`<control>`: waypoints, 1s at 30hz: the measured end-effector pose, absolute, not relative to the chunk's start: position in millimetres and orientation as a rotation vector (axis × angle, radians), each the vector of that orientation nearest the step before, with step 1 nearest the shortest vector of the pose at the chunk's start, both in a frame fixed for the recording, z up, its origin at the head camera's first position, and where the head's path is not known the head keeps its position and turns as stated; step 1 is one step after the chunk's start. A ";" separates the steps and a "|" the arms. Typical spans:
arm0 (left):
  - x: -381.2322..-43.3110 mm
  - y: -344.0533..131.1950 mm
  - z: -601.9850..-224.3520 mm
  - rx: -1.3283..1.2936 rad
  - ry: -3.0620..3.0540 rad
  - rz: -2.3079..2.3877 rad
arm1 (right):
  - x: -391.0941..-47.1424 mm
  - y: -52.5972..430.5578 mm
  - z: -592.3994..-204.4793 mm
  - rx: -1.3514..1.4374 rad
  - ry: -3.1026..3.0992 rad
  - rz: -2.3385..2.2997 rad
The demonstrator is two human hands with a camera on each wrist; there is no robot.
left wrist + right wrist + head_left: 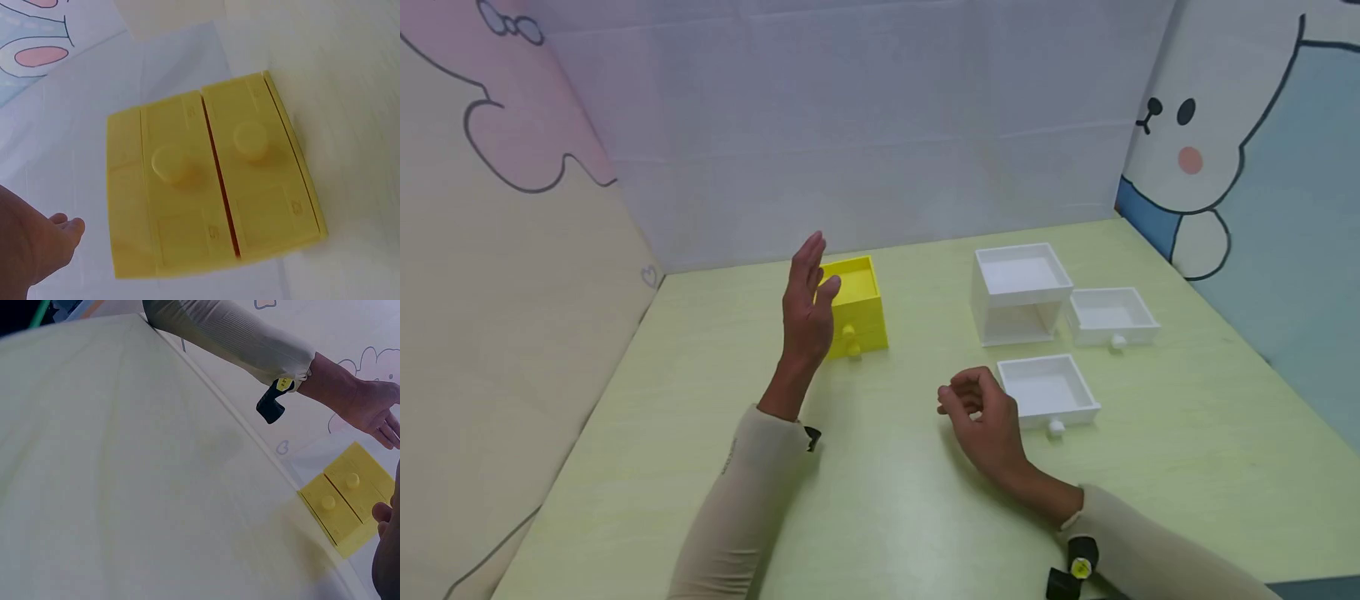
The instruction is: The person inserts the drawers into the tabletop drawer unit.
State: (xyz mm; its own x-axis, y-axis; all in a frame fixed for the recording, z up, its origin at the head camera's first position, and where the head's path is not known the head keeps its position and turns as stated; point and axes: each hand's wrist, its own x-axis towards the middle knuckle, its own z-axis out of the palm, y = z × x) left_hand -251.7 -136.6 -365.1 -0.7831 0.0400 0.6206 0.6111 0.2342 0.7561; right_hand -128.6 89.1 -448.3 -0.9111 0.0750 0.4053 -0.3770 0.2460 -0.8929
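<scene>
My left hand (807, 321) is raised, fingers straight and pointing away, just left of a small yellow drawer box (871, 321). It partly covers the box's left side in the head view. Two closed drawers with round knobs face the left wrist camera on the yellow box (181, 219). My right hand (992, 429) hovers above the table with loosely curled fingers and nothing visible in them. Just right of it lies a pulled-out white drawer (1048, 389), its left edge partly hidden by the hand.
Behind that drawer stands a white cabinet (991, 321) with a hollow front. Another loose white drawer (1112, 310) sits at its right side. All rest on a pale yellow-green table (880, 500). Cloth panels (880, 117) with cartoon drawings enclose the back and sides.
</scene>
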 end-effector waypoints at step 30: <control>-276.2 -28.2 -390.1 -0.271 -2.432 -2.123 | -101.6 155.0 -414.7 0.166 -1.712 1.454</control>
